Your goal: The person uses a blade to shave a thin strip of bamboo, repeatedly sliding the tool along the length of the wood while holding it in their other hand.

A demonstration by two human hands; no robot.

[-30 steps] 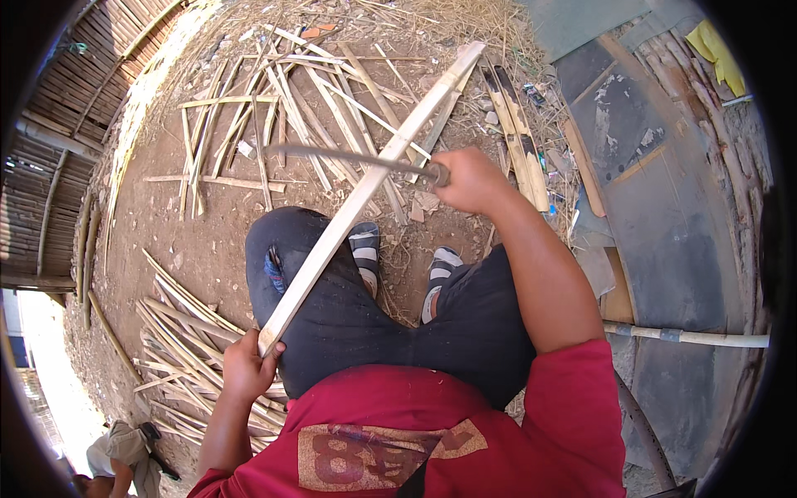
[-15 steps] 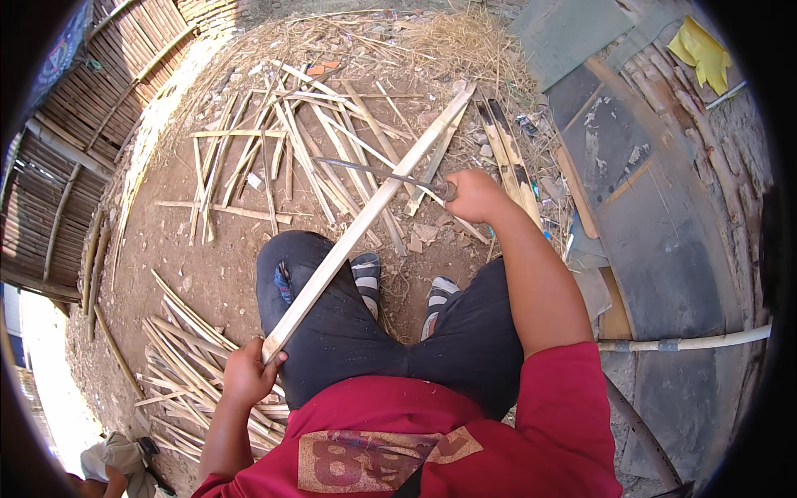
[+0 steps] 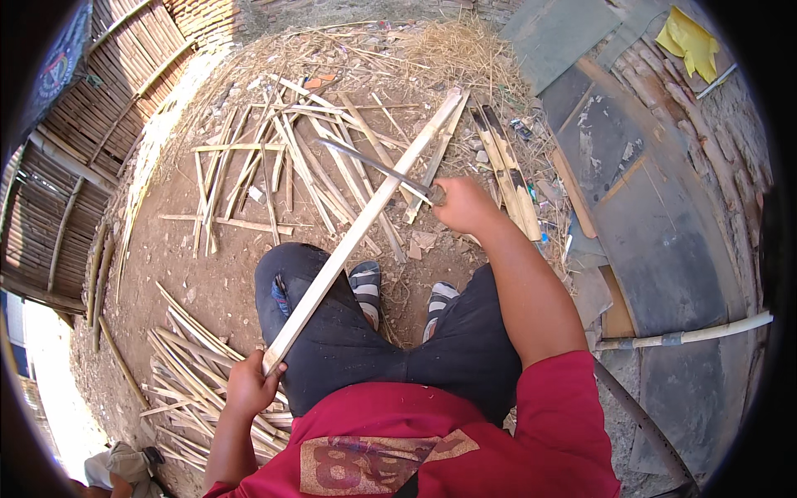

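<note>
— since the earlier frames the right hand (image 3: 465, 203) has drawn back toward the body, and the long blade (image 3: 378, 168) has slid with it along the bamboo slat (image 3: 357, 236); the camera has tipped, so more of the dirt ground shows up top.

— and the head view now?

— right hand fingers are curled tight round the knife handle, knuckles up. the blade points up and left, and crosses the slat near its upper half; i cannot tell whether the edge bites into it.

— the slat itself?

— pale, long, running on a slant from the left hand (image 3: 249, 386) at lower left up to the far right, over the left knee of the dark trousers (image 3: 349, 340). left hand fingers are wrapped round its near end, thumb on top.

— around them?

— striped sandals (image 3: 365, 286) on the dirt between the knees. split bamboo strips (image 3: 274, 166) lie scattered ahead, another bundle of strips (image 3: 187, 357) sits just beside the left hand. red shirt (image 3: 465, 440) at the lower edge. a white pipe (image 3: 689, 334) lies at the right, a yellow cloth (image 3: 689, 41) far top right, a woven bamboo fence (image 3: 75, 166) on the left.
</note>
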